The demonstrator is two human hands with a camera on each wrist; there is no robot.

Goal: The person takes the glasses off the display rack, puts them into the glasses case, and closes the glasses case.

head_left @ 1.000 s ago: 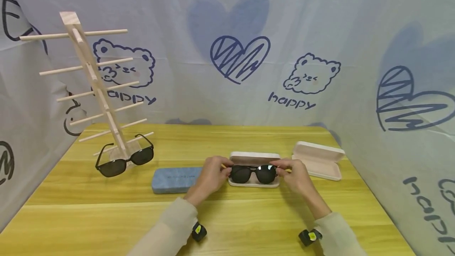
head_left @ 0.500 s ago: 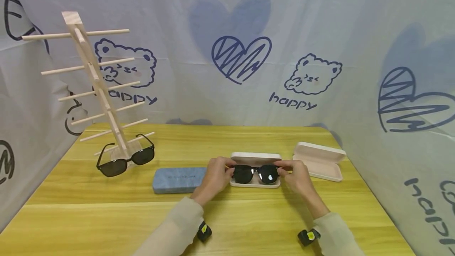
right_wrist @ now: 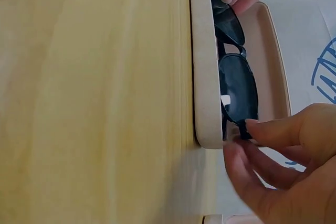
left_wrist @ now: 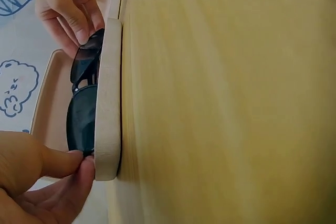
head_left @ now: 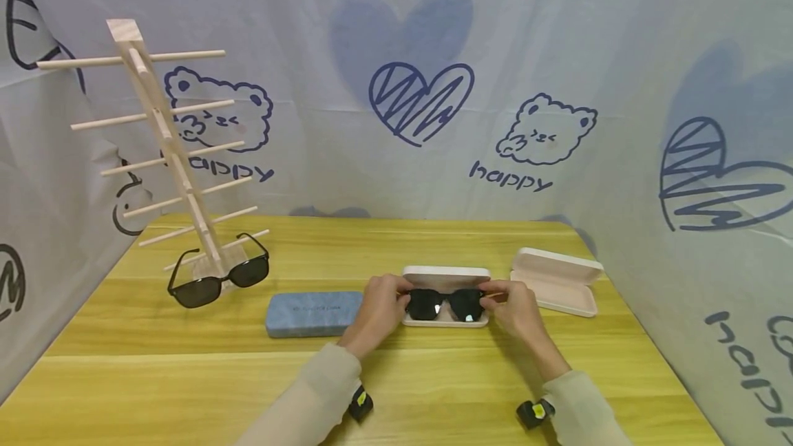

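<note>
Black sunglasses [head_left: 425, 305] lie between both hands, low inside an open pale case [head_left: 446, 272] whose lid stands up behind them. At their left end, my left hand [head_left: 381, 308] pinches the frame between thumb and fingers. My right hand [head_left: 519, 305] pinches the opposite end. From the left wrist, the lenses [left_wrist: 81, 121] lean back and rise above the case's front wall [left_wrist: 108, 98]. The right wrist view has the thumb of my right hand [right_wrist: 289, 161] on the frame's corner. The folded temples are mostly hidden behind the lenses.
Left of the hands is a closed blue glasses case [head_left: 310, 314]. A second open pale case [head_left: 560, 288] lies to the right. The wooden display rack [head_left: 180, 157] at the back left bears another pair of black sunglasses [head_left: 203, 292] on its lower pegs. Printed cloth [head_left: 322, 157] hangs behind the table.
The sunglasses have tilted slightly and sit a touch lower in the case; glare on their lenses has shifted. The left forearm has moved a little to the right. Both hands keep their pinch.
</note>
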